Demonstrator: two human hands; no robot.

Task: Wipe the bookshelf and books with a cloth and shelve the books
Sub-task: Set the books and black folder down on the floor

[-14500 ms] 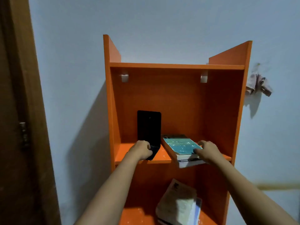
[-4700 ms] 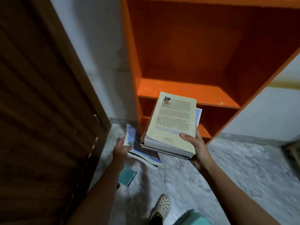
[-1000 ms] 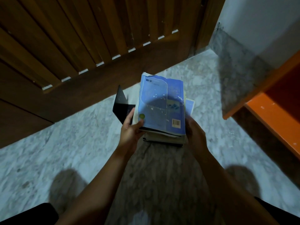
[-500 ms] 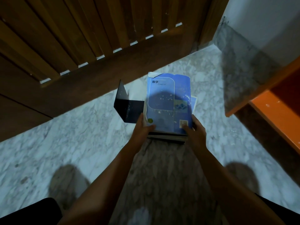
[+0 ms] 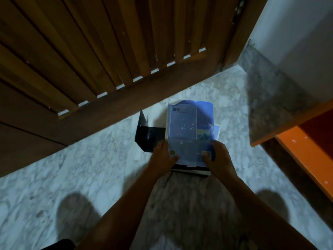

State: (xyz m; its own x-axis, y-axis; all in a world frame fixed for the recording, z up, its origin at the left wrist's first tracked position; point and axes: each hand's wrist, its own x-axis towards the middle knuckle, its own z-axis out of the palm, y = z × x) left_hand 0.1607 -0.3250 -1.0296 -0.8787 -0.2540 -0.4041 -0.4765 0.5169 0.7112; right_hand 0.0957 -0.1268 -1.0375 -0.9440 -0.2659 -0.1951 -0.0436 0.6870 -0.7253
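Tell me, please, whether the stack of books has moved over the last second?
Yes. The stack of books has gone down to the marble floor beside the black bookend, nearer the wooden door.

Single head view, looking steeply down, close above grey marble floor (image 5: 90, 168); brown slatted wooden door (image 5: 90, 51) ahead, orange bookshelf (image 5: 306, 150) at right edge.

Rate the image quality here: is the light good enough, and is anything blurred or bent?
Head view: dim, with a cool bluish cast; the person's shadow darkens the marble floor and part of the blue book; its cover print is smeared by blur, unreadable; both hands look soft; wide-angle distortion fans the wooden door slats.
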